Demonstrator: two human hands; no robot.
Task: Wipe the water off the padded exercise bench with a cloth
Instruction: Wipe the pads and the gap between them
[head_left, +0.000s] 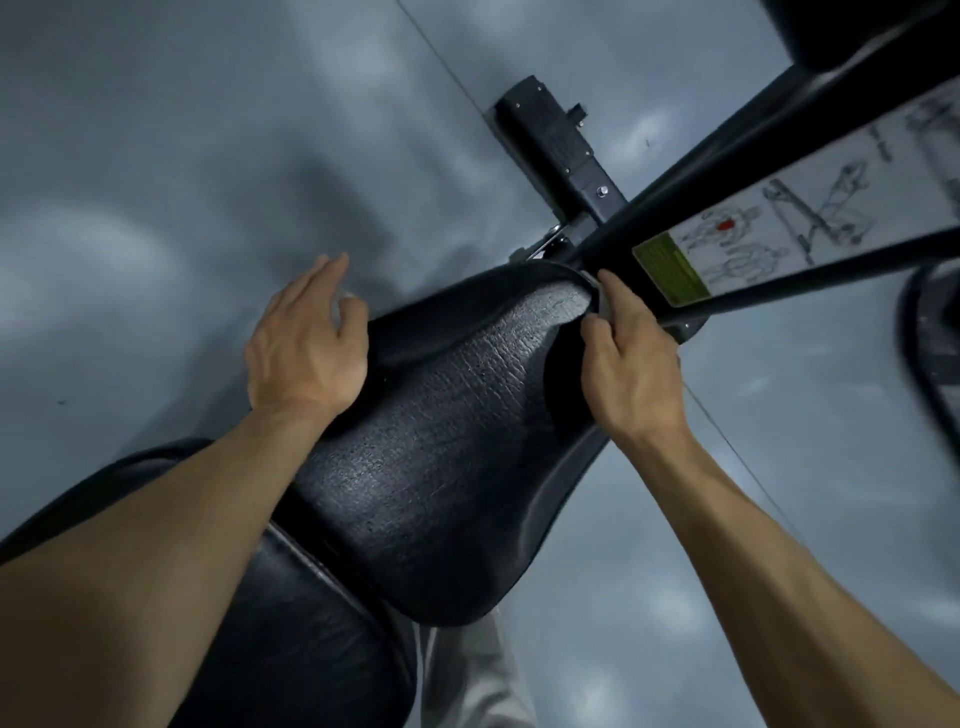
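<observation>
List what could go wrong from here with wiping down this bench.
1. No cloth shows in either hand: the left hand lies open at the side of the pad, so bare skin would only smear any water.
2. The right hand has fingers at the pad's far edge, beside the frame bar; they might get pinched there.
3. The pad surface looks cracked, so rubbing could flake it and water may stay in the cracks.
</observation>
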